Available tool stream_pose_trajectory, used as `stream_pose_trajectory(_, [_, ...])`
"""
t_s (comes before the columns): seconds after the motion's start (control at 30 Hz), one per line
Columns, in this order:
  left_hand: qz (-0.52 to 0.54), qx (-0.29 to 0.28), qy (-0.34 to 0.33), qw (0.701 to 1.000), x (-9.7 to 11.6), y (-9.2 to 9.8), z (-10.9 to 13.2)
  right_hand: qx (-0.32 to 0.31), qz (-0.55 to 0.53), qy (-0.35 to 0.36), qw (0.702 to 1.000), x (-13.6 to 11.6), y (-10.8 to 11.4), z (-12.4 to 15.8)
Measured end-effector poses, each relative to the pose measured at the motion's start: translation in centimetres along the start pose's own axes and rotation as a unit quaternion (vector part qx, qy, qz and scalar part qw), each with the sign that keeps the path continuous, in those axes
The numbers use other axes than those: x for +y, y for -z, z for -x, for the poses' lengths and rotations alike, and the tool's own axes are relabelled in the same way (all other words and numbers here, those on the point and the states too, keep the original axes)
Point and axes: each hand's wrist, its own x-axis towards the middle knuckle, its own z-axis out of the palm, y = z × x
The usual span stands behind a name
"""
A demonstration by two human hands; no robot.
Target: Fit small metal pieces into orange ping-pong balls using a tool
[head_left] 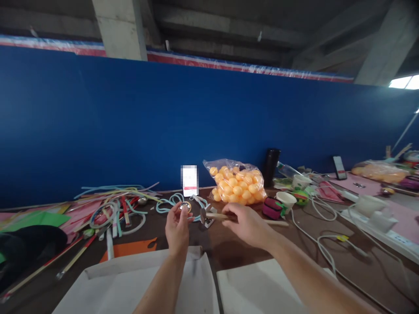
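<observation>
My left hand (177, 226) is raised over the brown table (229, 250), its fingertips pinched on a small round shiny metal piece (185, 206). My right hand (248, 223) is closed round the wooden handle of a small hammer (212, 215). The hammer's metal head points left, close to the round piece. Both forearms reach out over two white cloth pieces (137, 283) at the near edge.
A clear bag of orange balls (236, 183) lies behind the hands, next to a black cylinder (271, 167) and white cups (286, 199). Coloured tubes and sticks (114, 209) clutter the left. White cables (327, 244) and a power strip (386, 235) run along the right. A blue wall stands behind.
</observation>
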Motion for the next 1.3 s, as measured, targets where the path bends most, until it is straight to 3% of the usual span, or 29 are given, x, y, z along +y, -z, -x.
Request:
stream_pose_trajectory(0.17, [-0.004, 0.0, 0.003, 1.0, -0.1, 0.0, 0.0, -0.092, 0.042, 0.019, 0.995, 1.7, 1.4, 4.6])
stream_pose_trajectory(0.27, [-0.005, -0.009, 0.0, 1.0, -0.2, -0.1, 0.0, -0.11, 0.063, 0.003, 0.992, 3.4, 0.8, 6.3])
stream_pose_trajectory(0.53, [-0.034, -0.026, -0.02, 0.999, -0.1, 0.0, 0.3, -0.092, 0.09, 0.06, 0.99, 4.9, -4.1, 3.9])
stream_pose_trajectory(0.7, [-0.048, -0.036, -0.025, 0.998, -0.1, 0.1, 0.2, -0.109, 0.095, 0.055, 0.988, 3.8, -3.6, 3.5])
stream_pose_trajectory(0.8, [-0.052, -0.036, -0.027, 0.998, -0.1, 0.1, 0.2, -0.104, 0.088, 0.03, 0.99, 2.5, -1.3, 5.8])
stream_pose_trajectory(0.9, [-0.06, -0.033, -0.024, 0.997, -0.2, 0.1, 0.2, -0.12, 0.105, -0.006, 0.987, 1.7, 0.5, 10.2])
stream_pose_trajectory(1.07, [-0.074, -0.037, -0.029, 0.996, -0.2, 0.0, 0.3, -0.213, 0.15, -0.028, 0.965, 2.7, -0.4, 17.0])
stream_pose_trajectory(1.17, [-0.081, -0.046, -0.032, 0.995, -0.2, 0.0, 0.4, -0.213, 0.157, -0.034, 0.964, 3.1, -1.6, 17.8])
stream_pose_trajectory(1.3, [-0.086, -0.059, -0.032, 0.994, -0.2, 0.2, 0.5, -0.198, 0.159, -0.034, 0.967, 2.5, -2.2, 15.9])
